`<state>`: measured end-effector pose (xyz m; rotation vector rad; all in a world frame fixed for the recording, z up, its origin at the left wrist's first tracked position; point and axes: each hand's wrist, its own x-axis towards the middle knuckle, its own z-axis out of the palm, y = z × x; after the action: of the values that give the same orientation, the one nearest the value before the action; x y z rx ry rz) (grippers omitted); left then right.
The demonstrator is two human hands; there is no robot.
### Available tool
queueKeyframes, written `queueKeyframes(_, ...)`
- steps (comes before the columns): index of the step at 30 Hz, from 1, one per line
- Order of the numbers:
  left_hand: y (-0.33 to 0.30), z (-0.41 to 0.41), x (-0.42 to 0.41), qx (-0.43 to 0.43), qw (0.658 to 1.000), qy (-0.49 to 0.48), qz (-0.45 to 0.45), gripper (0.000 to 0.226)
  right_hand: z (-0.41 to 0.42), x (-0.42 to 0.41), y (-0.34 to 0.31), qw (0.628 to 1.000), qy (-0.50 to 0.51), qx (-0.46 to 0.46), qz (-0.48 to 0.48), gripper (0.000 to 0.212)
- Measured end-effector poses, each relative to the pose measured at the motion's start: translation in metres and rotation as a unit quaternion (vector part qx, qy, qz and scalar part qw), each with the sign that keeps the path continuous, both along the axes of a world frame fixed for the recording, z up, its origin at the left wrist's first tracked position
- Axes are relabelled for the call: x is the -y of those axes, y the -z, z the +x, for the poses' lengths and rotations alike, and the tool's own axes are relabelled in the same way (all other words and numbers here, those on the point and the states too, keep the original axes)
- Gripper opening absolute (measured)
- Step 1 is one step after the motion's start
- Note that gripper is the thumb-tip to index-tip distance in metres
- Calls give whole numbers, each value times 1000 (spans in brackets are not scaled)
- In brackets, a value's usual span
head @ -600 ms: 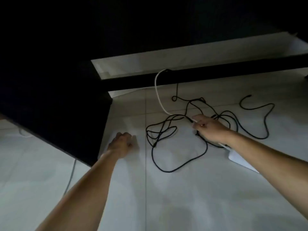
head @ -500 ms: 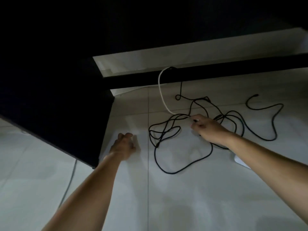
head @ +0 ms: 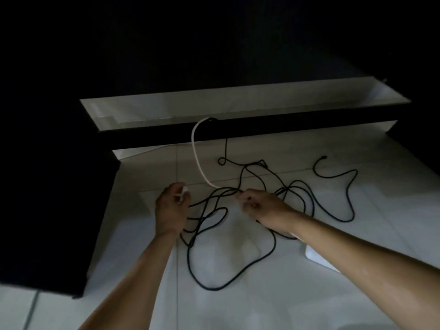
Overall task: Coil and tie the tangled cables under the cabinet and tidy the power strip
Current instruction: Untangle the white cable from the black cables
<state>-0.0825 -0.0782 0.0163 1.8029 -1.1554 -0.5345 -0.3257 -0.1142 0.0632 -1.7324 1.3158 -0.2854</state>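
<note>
Head view: left hand (head: 172, 208) pinches a small white piece; right hand (head: 263, 204) grips the black cable (head: 238, 275); pulling could tighten the tangle.

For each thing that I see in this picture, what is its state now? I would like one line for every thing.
black cable: tangled, lying in loose loops on the floor, not coiled or tied.
white cable: runs from under the cabinet down to the tangle.
left hand: fingers curled, holding a small white item.
right hand: pinching the cables at the tangle.
white object: flat on the floor, partly hidden by the right forearm.
</note>
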Motion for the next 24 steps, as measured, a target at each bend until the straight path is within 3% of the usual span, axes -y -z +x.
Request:
queueKeyframes(2, -13, -30, 12, -55, 998, 21, -31, 13, -3, 3, -6, 999, 24, 24, -12, 21)
queueKeyframes(4, -22, -58, 24, -126, 990, 65, -1, 18, -6, 3, -14, 997, 52, 49, -14, 21)
queueKeyframes(7, -36, -91, 31, -258, 955, 135, 60, 20, -12, 1, -29, 993, 85, 71, -29, 22)
queueKeyframes(11, -60, -113, 28, -346, 916, 187, 76, 22, -22, 4, -50, 987, 124, 88, -59, 25)
queueKeyframes(15, -75, -116, 24, -346, 905, 236, 79, 28, -26, 11, -58, 982, 134, 125, -39, 19)
queueKeyframes(24, -82, -103, 18, -285, 923, 240, 93, 20, -27, 14, -51, 966, 150, 209, 14, 5)
